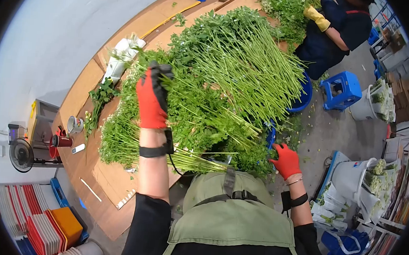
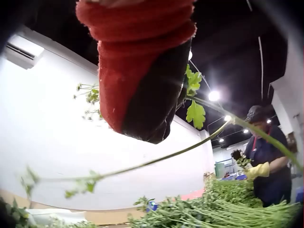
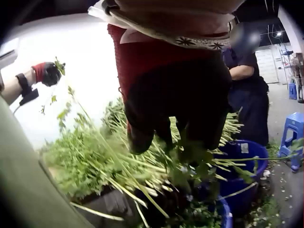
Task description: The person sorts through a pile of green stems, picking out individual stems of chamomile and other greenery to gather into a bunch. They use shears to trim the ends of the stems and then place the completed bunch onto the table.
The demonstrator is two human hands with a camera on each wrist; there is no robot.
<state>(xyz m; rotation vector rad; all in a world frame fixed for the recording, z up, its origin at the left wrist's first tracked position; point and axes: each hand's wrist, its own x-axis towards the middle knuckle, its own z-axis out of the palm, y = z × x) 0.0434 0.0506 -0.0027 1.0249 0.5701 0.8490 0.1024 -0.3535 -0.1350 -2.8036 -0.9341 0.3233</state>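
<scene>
A white wall [image 1: 54, 36] rises beyond a broad brown table [image 1: 79, 95], with grey floor [image 1: 332, 131] alongside. Leafy green stems [image 1: 246, 69] heap over the tabletop (many cut ends point toward a blue tub [image 1: 305, 99]), and above them the gloved left hand [image 1: 154, 93] curls its fingers round one long stem [image 2: 268, 137]. The gloved right hand [image 1: 286, 161] bends its fingers downward beside the greenery, though I cannot tell whether they grip anything.

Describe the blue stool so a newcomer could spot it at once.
Find the big brown table heaped with green stems. Past the stems' bare ends, on the grey floor, stands the blue stool. The nearby blue tub is round and open; the stool has legs.
</scene>
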